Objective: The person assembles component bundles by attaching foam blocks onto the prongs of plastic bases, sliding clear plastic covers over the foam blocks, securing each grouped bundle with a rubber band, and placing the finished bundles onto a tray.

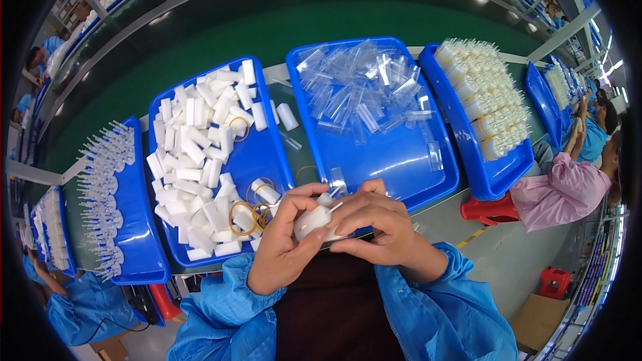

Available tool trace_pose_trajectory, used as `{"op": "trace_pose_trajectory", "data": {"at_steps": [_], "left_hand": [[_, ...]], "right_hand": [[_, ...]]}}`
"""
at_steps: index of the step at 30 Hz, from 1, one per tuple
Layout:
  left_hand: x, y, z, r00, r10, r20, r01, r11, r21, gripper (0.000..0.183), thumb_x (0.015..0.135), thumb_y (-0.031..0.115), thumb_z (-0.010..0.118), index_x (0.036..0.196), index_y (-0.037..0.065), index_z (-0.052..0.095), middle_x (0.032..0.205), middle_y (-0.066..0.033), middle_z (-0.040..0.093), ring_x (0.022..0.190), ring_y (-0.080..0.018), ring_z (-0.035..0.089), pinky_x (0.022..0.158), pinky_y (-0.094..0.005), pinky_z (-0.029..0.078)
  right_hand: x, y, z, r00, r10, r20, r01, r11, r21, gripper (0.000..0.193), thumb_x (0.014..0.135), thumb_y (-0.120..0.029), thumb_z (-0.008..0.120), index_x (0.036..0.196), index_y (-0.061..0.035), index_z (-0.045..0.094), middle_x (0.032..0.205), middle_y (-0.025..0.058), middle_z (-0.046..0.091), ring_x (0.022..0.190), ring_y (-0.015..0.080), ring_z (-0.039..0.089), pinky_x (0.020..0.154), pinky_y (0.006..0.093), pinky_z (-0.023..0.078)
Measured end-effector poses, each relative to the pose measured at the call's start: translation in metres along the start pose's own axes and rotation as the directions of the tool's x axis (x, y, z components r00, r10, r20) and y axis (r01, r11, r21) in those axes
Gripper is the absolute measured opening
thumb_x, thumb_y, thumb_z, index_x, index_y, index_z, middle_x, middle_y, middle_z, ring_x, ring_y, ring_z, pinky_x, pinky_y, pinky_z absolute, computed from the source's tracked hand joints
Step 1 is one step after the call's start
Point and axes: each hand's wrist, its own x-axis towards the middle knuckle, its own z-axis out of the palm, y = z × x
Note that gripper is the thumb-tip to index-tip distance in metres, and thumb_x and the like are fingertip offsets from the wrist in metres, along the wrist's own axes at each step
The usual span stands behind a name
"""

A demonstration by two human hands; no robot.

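In the lower middle of the head view, the left hand (287,246) curls its fingers around 1 white part (310,222), while the right hand (388,226) pinches its right end. Beyond them, a blue tray (265,154) holds white blocks (195,150) and, to its right, another tray (381,164) holds clear sleeves (358,80).

Blue trays (374,157) in the near row, four; further trays (543,103) at both margins, too cut off to total. White blocks (194,150), many dozens, heaped beyond exact count. Clear plastic pieces (361,80), dozens, overlapping. Pinned white parts (100,180), massed in the two outer near trays, likewise uncountable. Yellow-brown rubber bands (231,218), several, tangled. Grips, two: left grip (287,244) and right grip (388,227); white workpiece (309,222) between them, at least one. Red stools (490,210) at right, two. Person in pink (555,190), one.
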Motion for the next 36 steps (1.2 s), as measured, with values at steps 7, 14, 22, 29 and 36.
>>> {"op": "trace_pose_trajectory", "data": {"at_steps": [7, 14, 22, 29, 36], "left_hand": [[-0.004, -0.004, -0.005, 0.994, 0.033, -0.102, -0.033, 0.999, 0.004, 0.026, 0.078, -0.007, 0.054, 0.101, 0.003, 0.048, 0.129, -0.0137, 0.043, 0.11, -0.0162, 0.046, 0.093, -0.0285, 0.037], [-0.004, -0.004, -0.004, 0.998, 0.004, -0.06, -0.004, 1.0, 0.005, 0.027, 0.078, -0.006, 0.054, 0.102, 0.004, 0.049, 0.129, -0.0133, 0.042, 0.109, -0.0167, 0.048, 0.093, -0.0288, 0.039], [-0.005, -0.005, -0.006, 0.997, -0.012, -0.08, 0.013, 1.0, 0.007, 0.03, 0.077, -0.008, 0.054, 0.103, 0.005, 0.048, 0.129, -0.0125, 0.042, 0.108, -0.016, 0.048, 0.093, -0.0287, 0.039], [-0.003, -0.004, -0.003, 0.998, -0.009, -0.061, 0.011, 0.999, 0.039, 0.031, 0.076, -0.008, 0.053, 0.103, 0.006, 0.048, 0.13, -0.0125, 0.042, 0.107, -0.0158, 0.047, 0.093, -0.0288, 0.039], [-0.006, -0.006, -0.003, 0.996, -0.048, -0.082, 0.047, 0.999, -0.005, 0.031, 0.076, -0.008, 0.053, 0.103, 0.006, 0.048, 0.13, -0.0127, 0.041, 0.108, -0.0159, 0.047, 0.093, -0.0289, 0.038]], "right_hand": [[0.017, 0.037, -0.056, 0.936, 0.167, -0.31, -0.251, 0.933, -0.257, 0.02, 0.071, -0.006, 0.072, 0.089, -0.0043, 0.062, 0.088, 0.0103, 0.065, 0.076, 0.022, 0.062, 0.072, 0.0311, 0.043], [0.025, 0.066, -0.068, 0.977, 0.211, 0.027, -0.066, 0.422, -0.904, 0.021, 0.07, -0.002, 0.057, 0.089, -0.0062, 0.062, 0.099, 0.0059, 0.058, 0.085, 0.0252, 0.057, 0.072, 0.0361, 0.046], [0.018, 0.048, -0.076, 0.978, 0.188, -0.094, -0.194, 0.631, -0.752, 0.027, 0.069, -0.001, 0.064, 0.095, -0.008, 0.064, 0.097, 0.0068, 0.061, 0.086, 0.0276, 0.06, 0.077, 0.0355, 0.049], [0.004, 0.057, -0.071, 0.982, 0.188, -0.005, -0.092, 0.458, -0.884, 0.016, 0.069, -0.005, 0.063, 0.085, -0.0085, 0.067, 0.106, 0.0087, 0.054, 0.094, 0.0261, 0.057, 0.076, 0.0347, 0.048], [-0.001, 0.041, -0.077, 0.952, 0.305, -0.009, -0.208, 0.628, -0.75, 0.021, 0.063, -0.012, 0.076, 0.08, -0.0085, 0.065, 0.097, 0.008, 0.053, 0.091, 0.0257, 0.056, 0.076, 0.0357, 0.046]]}}
